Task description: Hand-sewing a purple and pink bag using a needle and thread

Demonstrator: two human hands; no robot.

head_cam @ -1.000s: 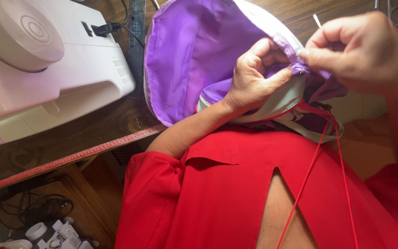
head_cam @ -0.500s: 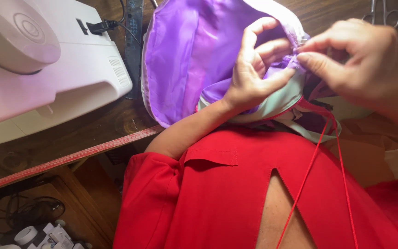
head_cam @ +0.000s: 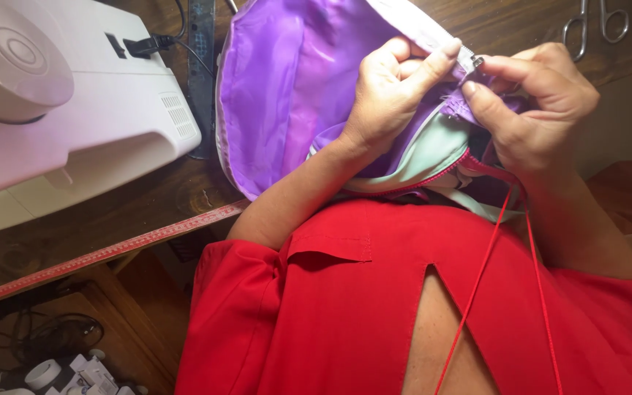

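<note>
The left hand (head_cam: 389,88) pinches the edge of the purple fabric piece (head_cam: 287,80), thumb and fingers closed on it. The right hand (head_cam: 535,110) grips the same edge, fingertips touching the left. A red thread (head_cam: 491,263) hangs from it. The fabric lies at the wooden table's (head_cam: 111,212) near edge, beside the white sewing machine (head_cam: 60,110). Scissors (head_cam: 597,25) rest at the far right corner.

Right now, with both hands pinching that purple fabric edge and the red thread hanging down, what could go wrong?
1. The red thread runs in two loose strands from the right hand down across the red shirt; it could snag or tangle.
2. The left hand and right fingertips meet closely on the purple fabric edge; any needle is hidden, so a prick seems possible.
3. The scissors lie near the right hand and might get bumped.
</note>
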